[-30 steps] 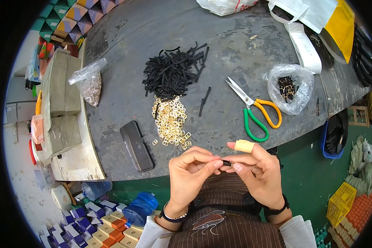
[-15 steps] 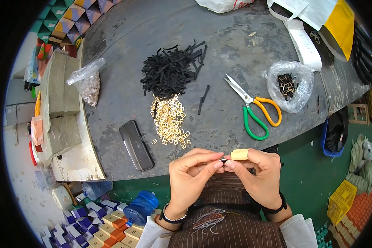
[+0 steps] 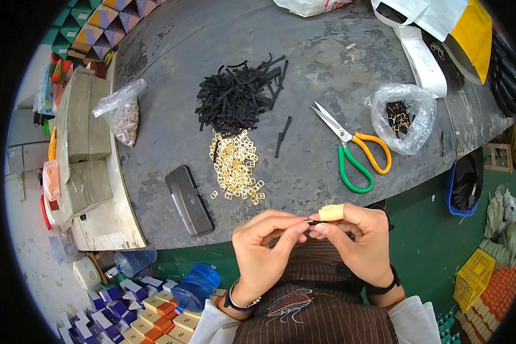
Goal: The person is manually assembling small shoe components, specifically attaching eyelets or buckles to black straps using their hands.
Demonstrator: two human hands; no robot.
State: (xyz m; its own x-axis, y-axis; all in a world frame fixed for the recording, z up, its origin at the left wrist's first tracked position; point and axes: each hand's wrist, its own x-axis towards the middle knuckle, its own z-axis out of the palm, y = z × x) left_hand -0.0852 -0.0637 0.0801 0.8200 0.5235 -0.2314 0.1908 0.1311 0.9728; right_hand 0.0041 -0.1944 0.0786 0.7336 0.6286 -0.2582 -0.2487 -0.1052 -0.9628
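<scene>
Just off the near edge of the table, my left hand (image 3: 268, 243) and my right hand (image 3: 355, 241) meet fingertip to fingertip. Both pinch a small black strip (image 3: 313, 222), mostly covered by the fingers; whether a buckle is on it I cannot tell. Yellow tape wraps my right index finger. Ahead of the hands, small gold buckles (image 3: 235, 166) lie in a loose pile. Touching its far side is a heap of short black strips (image 3: 235, 97), with a couple of loose strips (image 3: 282, 137) to the right.
Scissors (image 3: 350, 146) with green and orange handles lie partly spread at right. Beyond them sits a clear bag (image 3: 404, 120) of black-and-gold pieces. A black phone (image 3: 189, 200) and a tied plastic bag (image 3: 123, 114) rest at left. A white tape roll (image 3: 421, 63) stands far right.
The pinched black strip shows more between my fingertips, and the fingertips have drawn slightly apart. My left hand has shifted a little left. Things on the table stay put.
</scene>
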